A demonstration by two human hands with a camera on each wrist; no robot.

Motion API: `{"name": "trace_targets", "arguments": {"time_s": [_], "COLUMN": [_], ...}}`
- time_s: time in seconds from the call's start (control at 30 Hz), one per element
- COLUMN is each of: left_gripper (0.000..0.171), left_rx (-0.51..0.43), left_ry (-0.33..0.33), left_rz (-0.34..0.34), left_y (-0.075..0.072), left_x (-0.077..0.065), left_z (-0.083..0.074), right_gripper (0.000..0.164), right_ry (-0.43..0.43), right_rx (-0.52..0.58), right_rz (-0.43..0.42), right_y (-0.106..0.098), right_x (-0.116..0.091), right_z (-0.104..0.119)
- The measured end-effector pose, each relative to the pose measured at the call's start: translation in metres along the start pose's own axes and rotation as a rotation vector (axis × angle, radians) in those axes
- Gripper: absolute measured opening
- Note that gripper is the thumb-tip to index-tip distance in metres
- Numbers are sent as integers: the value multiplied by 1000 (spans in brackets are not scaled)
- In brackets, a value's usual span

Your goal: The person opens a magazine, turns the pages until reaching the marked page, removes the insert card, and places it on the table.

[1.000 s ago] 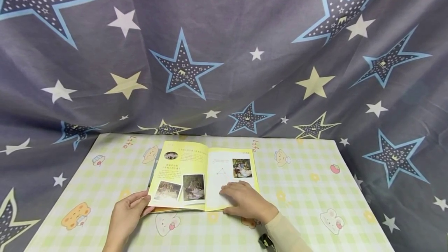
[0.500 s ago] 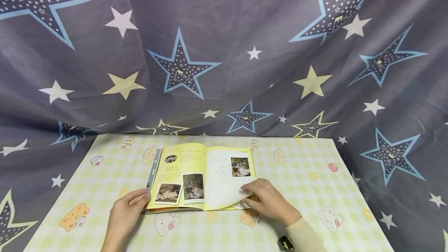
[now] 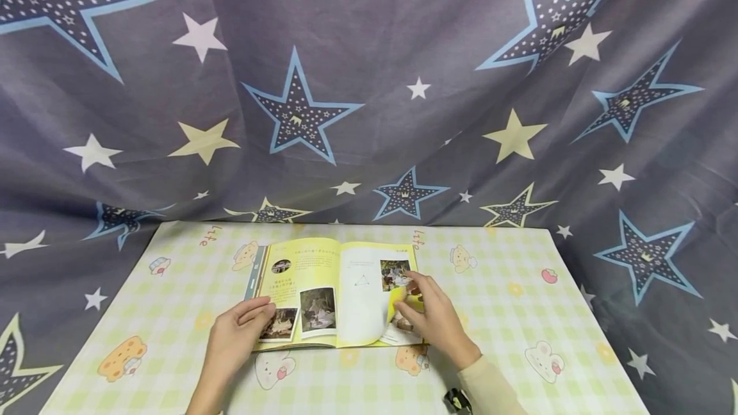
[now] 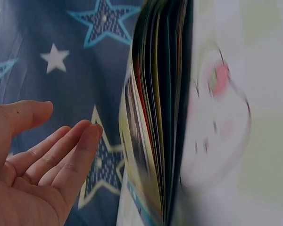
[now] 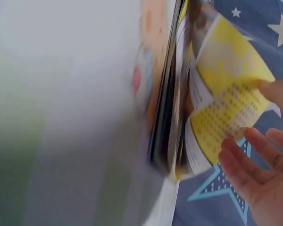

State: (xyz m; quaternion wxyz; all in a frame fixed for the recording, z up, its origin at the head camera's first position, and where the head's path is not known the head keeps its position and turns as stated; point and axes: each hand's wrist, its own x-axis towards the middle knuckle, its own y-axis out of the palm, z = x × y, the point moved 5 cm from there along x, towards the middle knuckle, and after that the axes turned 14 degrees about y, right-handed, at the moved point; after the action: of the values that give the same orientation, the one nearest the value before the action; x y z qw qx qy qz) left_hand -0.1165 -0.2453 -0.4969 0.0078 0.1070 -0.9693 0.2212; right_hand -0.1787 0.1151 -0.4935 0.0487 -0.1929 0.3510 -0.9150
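An open picture book [image 3: 314, 268] lies on the table, with yellow-edged pages and printed photos. My right hand [image 3: 439, 324] holds the outer lower part of the right-hand page [image 3: 360, 309] between thumb and fingers. That page curls up, and its yellow back [image 5: 226, 117] shows in the right wrist view, with the thumb against it. Beneath it, part of another page with a picture [image 3: 401, 332] is visible. My left hand [image 3: 233, 333] is over the lower left corner of the left page. In the left wrist view its fingers [image 4: 68, 165] are loosely bent and hold nothing, beside the book's page edges [image 4: 155, 94].
The table [image 3: 507, 332] has a green-checked cover with cartoon prints. A dark curtain [image 3: 369, 114] with stars hangs behind and around it. A black band-like object [image 3: 457, 400] shows beside the right sleeve [image 3: 490, 389].
My right hand first slid right to the page's edge, then moved up, curling the page's lower corner back. My left hand moved from the book's left edge rightward onto the left page.
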Motion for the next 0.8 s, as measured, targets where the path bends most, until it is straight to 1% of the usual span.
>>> {"name": "trace_targets", "arguments": {"time_s": [0.1,0.13,0.27,0.37,0.47,0.53,0.63,0.73,0.8], "left_gripper": [41,40,37,38,39,39,34,28,26], "left_rx": [-48,-74,-193,-315,-430,-479,-466,-422,-408], "left_ry": [59,76,117,117,93,77,71,72,68], "left_rz": [28,39,82,115,149,163,150,127,121], "left_y": [17,23,47,64,80,90,98,100,100], "left_x": [3,4,7,7,7,7,8,9,9], "left_z": [-9,-11,-21,-27,-33,-36,-38,-38,-36], "right_gripper": [59,57,48,48,48,48,48,47,47], "right_ry": [-8,-24,-69,-70,-66,-74,-96,-110,-110], "right_rx": [84,107,145,155,150,136,123,134,147], "right_rz": [25,32,80,138,182,195,203,218,221], "right_y": [7,9,18,26,34,38,42,44,44], "right_x": [3,4,6,7,9,9,10,9,9], "right_z": [8,12,26,35,43,48,55,57,57]}}
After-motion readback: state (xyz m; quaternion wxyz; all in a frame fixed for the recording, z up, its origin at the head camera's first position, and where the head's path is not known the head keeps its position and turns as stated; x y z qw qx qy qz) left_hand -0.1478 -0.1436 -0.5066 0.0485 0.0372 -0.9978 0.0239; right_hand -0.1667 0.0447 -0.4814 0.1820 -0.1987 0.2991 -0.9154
